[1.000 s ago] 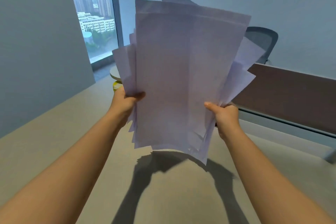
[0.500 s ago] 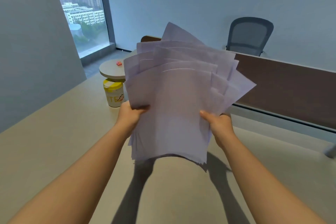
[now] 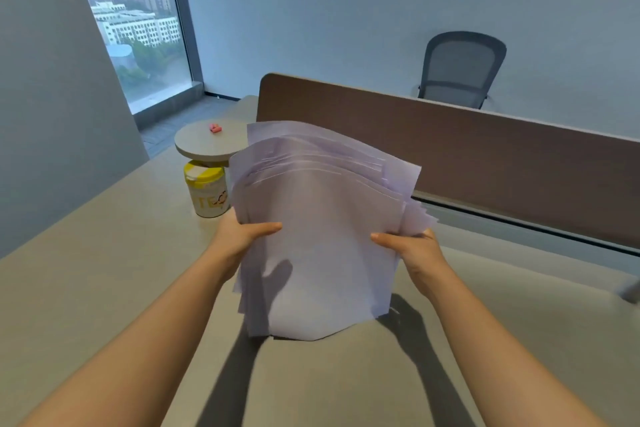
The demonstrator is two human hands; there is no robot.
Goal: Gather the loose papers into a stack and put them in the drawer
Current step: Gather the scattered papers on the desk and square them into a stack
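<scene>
At the centre of the frame we hold the papers (image 3: pixel 322 246) upright over the desk (image 3: pixel 104 270), their lower edges at or just above its surface; we cannot tell whether they touch. Our left hand (image 3: pixel 242 239) grips the left edge, thumb laid across the front sheet, and our right hand (image 3: pixel 412 250) grips the right edge the same way. The sheets look light, thin and floppy: their tops bow away from us and fan out unevenly, so the stack is not yet squared. We judge they would slide against each other easily, and that holding both long edges about midway up, as now, keeps them together best. Left of the stack, a yellow-lidded jar (image 3: pixel 207 192) stands on the desk, lid on, contents hidden. No drawer shows anywhere in the frame.
</scene>
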